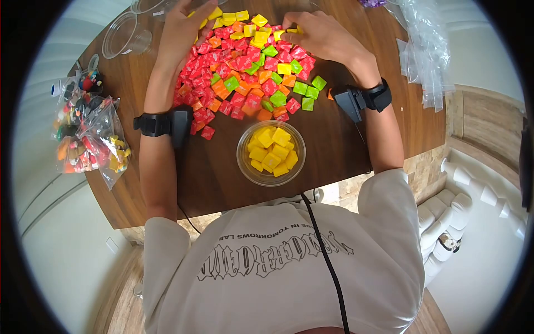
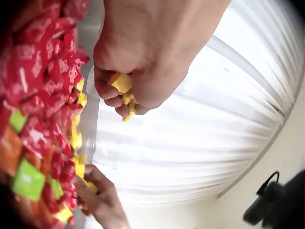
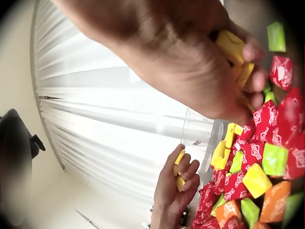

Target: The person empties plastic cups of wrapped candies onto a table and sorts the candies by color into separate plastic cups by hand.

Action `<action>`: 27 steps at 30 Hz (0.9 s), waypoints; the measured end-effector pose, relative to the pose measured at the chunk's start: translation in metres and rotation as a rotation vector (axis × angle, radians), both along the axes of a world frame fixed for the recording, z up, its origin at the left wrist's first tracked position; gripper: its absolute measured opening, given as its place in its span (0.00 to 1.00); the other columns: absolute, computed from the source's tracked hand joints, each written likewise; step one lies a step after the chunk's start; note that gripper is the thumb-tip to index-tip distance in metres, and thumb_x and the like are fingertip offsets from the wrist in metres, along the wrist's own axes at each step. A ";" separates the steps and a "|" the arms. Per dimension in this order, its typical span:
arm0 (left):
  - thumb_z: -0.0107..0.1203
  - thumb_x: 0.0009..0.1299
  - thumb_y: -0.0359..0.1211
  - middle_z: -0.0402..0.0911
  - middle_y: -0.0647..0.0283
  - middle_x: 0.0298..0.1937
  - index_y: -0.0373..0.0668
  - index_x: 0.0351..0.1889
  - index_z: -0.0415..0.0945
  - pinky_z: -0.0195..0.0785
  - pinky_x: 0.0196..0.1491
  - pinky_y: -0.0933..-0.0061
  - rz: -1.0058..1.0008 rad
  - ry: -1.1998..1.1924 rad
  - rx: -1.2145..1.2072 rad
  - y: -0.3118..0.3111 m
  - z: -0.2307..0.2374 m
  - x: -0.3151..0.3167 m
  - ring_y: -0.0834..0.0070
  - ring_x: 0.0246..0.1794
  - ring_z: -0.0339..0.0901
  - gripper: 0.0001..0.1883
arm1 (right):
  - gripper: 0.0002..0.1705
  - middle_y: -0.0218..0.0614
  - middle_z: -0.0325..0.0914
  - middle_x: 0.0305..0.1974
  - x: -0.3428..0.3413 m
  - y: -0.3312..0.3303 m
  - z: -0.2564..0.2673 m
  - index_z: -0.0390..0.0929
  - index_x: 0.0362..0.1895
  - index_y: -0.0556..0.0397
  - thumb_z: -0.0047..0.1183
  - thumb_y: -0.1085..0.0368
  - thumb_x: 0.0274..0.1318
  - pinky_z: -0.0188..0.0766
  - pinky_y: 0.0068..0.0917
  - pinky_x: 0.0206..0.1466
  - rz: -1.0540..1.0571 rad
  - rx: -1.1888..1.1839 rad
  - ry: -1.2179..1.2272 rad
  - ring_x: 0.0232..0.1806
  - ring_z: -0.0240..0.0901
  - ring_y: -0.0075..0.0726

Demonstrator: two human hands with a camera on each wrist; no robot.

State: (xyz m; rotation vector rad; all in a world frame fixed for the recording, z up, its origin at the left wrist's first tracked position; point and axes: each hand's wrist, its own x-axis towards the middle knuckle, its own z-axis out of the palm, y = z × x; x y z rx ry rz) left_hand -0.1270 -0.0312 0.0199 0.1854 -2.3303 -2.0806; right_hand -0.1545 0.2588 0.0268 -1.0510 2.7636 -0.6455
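Observation:
My left hand [image 1: 181, 33] is at the far left of a heap of wrapped candies [image 1: 194, 69], raised a little over the table. Its curled fingers hold several yellow candies [image 2: 121, 83], seen clearly in the left wrist view. Across the heap, my right hand [image 1: 322, 36] has its fingertips among the yellow candies at the back edge. Against its palm it grips several yellow candies [image 3: 231, 46], partly hidden by the fingers. The heap is mostly red, with orange, green and yellow pieces mixed in. More yellow candies [image 1: 270, 147] fill a round clear bowl [image 1: 240, 161] near my body.
Clear plastic cups [image 1: 119, 39] lie at the back left of the wooden table [image 1: 211, 172]. Clear bags of small colourful items [image 1: 83, 139] rest along the left edge. Empty-looking plastic bags [image 1: 425, 55] hang over the right edge. A black cable [image 1: 325, 250] runs down my shirt.

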 end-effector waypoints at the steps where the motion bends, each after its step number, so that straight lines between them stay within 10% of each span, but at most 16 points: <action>1: 0.57 0.78 0.37 0.75 0.69 0.28 0.42 0.45 0.82 0.52 0.22 0.87 0.001 0.002 -0.001 -0.004 -0.002 -0.001 0.89 0.25 0.69 0.08 | 0.18 0.46 0.81 0.30 0.000 -0.002 0.004 0.81 0.49 0.50 0.60 0.51 0.67 0.72 0.44 0.44 0.001 -0.001 0.002 0.34 0.78 0.52; 4: 0.56 0.79 0.38 0.79 0.69 0.31 0.42 0.50 0.83 0.52 0.23 0.87 -0.083 -0.073 -0.206 -0.015 -0.008 -0.003 0.90 0.26 0.69 0.11 | 0.21 0.53 0.85 0.41 -0.001 -0.005 0.008 0.82 0.52 0.54 0.58 0.52 0.64 0.76 0.51 0.54 -0.044 0.116 -0.132 0.47 0.81 0.65; 7: 0.57 0.79 0.38 0.80 0.71 0.32 0.42 0.47 0.84 0.52 0.23 0.88 -0.181 -0.074 -0.042 -0.019 -0.012 -0.004 0.92 0.26 0.68 0.11 | 0.15 0.38 0.81 0.29 -0.018 -0.001 -0.007 0.83 0.45 0.53 0.61 0.54 0.65 0.74 0.34 0.39 0.073 -0.123 -0.156 0.30 0.77 0.38; 10: 0.58 0.79 0.40 0.81 0.72 0.32 0.42 0.43 0.85 0.52 0.23 0.88 -0.106 -0.123 0.174 -0.019 -0.012 -0.003 0.92 0.27 0.68 0.12 | 0.22 0.35 0.85 0.34 -0.028 0.006 0.002 0.83 0.43 0.56 0.59 0.48 0.64 0.75 0.31 0.40 -0.090 -0.428 -0.786 0.32 0.80 0.33; 13: 0.59 0.78 0.41 0.81 0.72 0.33 0.44 0.43 0.85 0.52 0.22 0.88 -0.115 -0.119 0.050 -0.021 -0.011 -0.006 0.93 0.26 0.67 0.11 | 0.11 0.33 0.78 0.25 -0.032 0.020 0.005 0.80 0.43 0.56 0.48 0.63 0.68 0.65 0.14 0.18 -0.006 -1.206 -1.553 0.20 0.71 0.21; 16: 0.62 0.76 0.42 0.85 0.66 0.35 0.44 0.45 0.85 0.65 0.28 0.83 -0.078 -0.137 -0.425 -0.018 -0.010 -0.008 0.86 0.29 0.75 0.12 | 0.08 0.36 0.81 0.31 -0.024 0.004 0.005 0.76 0.44 0.54 0.48 0.64 0.68 0.68 0.14 0.19 -0.227 -1.123 -1.117 0.23 0.74 0.22; 18: 0.63 0.74 0.44 0.88 0.57 0.41 0.45 0.49 0.85 0.76 0.43 0.70 -0.088 0.259 -0.796 -0.010 -0.015 -0.007 0.71 0.39 0.85 0.15 | 0.05 0.38 0.82 0.36 -0.017 -0.006 0.010 0.73 0.42 0.51 0.48 0.65 0.68 0.71 0.14 0.22 -0.297 -1.172 -1.110 0.27 0.77 0.24; 24: 0.60 0.74 0.48 0.88 0.52 0.49 0.47 0.52 0.84 0.75 0.55 0.56 -0.190 0.224 -1.026 0.000 -0.015 -0.007 0.50 0.52 0.83 0.18 | 0.10 0.38 0.83 0.35 -0.020 -0.013 0.009 0.78 0.48 0.55 0.51 0.65 0.67 0.76 0.22 0.30 -0.091 -0.998 -1.057 0.35 0.82 0.30; 27: 0.60 0.74 0.48 0.87 0.53 0.50 0.48 0.52 0.84 0.74 0.55 0.55 -0.213 0.216 -1.089 0.003 -0.008 -0.004 0.49 0.52 0.83 0.18 | 0.23 0.27 0.82 0.31 -0.032 -0.019 -0.013 0.83 0.40 0.54 0.61 0.44 0.63 0.70 0.22 0.36 -0.168 -0.651 -0.788 0.29 0.72 0.18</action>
